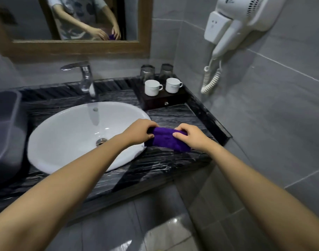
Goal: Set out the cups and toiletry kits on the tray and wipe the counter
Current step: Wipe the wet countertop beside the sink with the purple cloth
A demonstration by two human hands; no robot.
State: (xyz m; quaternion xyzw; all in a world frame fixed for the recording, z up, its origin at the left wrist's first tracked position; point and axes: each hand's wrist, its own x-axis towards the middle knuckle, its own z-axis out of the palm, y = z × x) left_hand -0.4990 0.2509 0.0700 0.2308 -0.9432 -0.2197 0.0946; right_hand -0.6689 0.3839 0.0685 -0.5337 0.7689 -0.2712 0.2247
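Observation:
A folded purple cloth (pixel 165 140) is held between both hands just above the dark marble counter (pixel 173 165), right of the basin. My left hand (pixel 140 132) grips its left end and my right hand (pixel 189 135) pinches its right end. On the dark wooden tray (pixel 160 102) in the back right corner stand two white cups (pixel 152 87) (pixel 172 85), with two upturned glasses (pixel 147 72) (pixel 166 70) behind them. No toiletry kits are in view.
A white oval basin (pixel 73 134) with a chrome tap (pixel 86 77) fills the counter's middle. A grey plastic bin (pixel 4 134) sits at the left. A framed mirror (pixel 82 24) hangs above; a wall hair dryer (pixel 240 28) with coiled cord is at the right.

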